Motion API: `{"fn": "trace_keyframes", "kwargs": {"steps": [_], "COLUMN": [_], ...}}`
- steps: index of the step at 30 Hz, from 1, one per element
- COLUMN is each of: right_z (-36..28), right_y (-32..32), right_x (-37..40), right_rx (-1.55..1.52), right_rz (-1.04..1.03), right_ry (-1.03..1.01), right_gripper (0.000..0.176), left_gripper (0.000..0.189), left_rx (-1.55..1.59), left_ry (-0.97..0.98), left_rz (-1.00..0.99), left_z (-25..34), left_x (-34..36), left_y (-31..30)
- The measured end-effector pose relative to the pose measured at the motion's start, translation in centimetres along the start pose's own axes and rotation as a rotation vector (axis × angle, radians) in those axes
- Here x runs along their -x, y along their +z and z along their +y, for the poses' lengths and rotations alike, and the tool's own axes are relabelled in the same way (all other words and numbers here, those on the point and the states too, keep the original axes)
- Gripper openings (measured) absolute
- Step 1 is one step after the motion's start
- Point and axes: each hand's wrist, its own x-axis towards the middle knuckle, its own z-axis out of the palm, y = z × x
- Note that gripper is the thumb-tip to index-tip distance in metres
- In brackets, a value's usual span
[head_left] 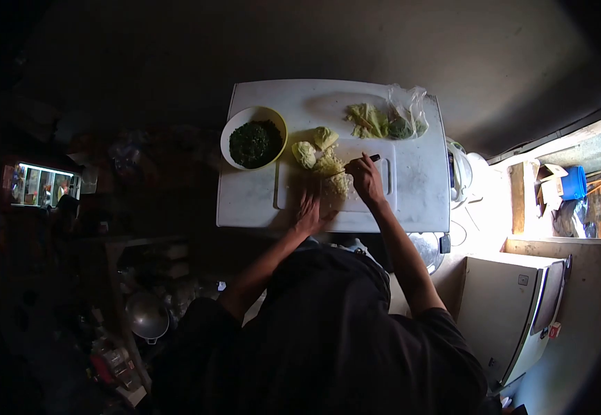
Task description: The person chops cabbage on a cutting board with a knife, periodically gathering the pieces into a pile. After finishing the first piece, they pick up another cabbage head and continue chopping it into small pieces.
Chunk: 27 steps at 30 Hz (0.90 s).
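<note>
My right hand (363, 174) is closed round the dark handle of a knife (375, 158), its blade lying over chopped pale green cabbage (329, 164) on a white cutting board (378, 220). My left hand (309, 213) rests at the near side of the board, to the left of the shreds; it is dim and blurred, and what its fingers do is unclear. Two cabbage pieces, one at the left (304, 154) and one further back (325, 137), sit just beyond the shreds. A bowl (281, 147) of chopped dark greens stands at the board's back left.
Loose leaves (367, 121) and a clear plastic bag (408, 114) with something green lie at the back right of the white table (421, 200). A white fridge (497, 304) stands at the right, a metal pan (147, 316) at the lower left.
</note>
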Motion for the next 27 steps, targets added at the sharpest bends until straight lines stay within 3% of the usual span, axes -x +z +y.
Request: {"fn": "trace_keyframes", "kwargs": {"steps": [13, 20, 22, 26, 27], "right_z": [0.6, 0.4, -0.7, 0.4, 1.0], "right_y": [0.3, 0.0, -0.7, 0.4, 1.1], "right_x": [-0.2, -0.1, -0.9, 0.1, 0.0], "right_rx": [-0.045, -0.042, -0.035, -0.058, -0.038], "right_rz": [-0.005, -0.070, 0.033, -0.046, -0.015], "right_ry": [0.004, -0.003, -0.019, 0.014, 0.006], "right_gripper": [0.027, 0.023, 0.024, 0.021, 0.021], "left_gripper": [0.110, 0.112, 0.113, 0.113, 0.114], "left_rx": [-0.004, -0.013, 0.013, 0.017, -0.050], "left_ry": [0.157, 0.093, 0.035, 0.099, 0.142], "left_rz": [0.123, 0.097, 0.043, 0.098, 0.089], "left_z": [0.0, 0.5, 0.0, 1.1, -1.0], "left_x": [-0.3, -0.5, -0.2, -0.5, -0.2], "left_y": [-0.6, -1.1, -0.3, -1.5, 0.1]}}
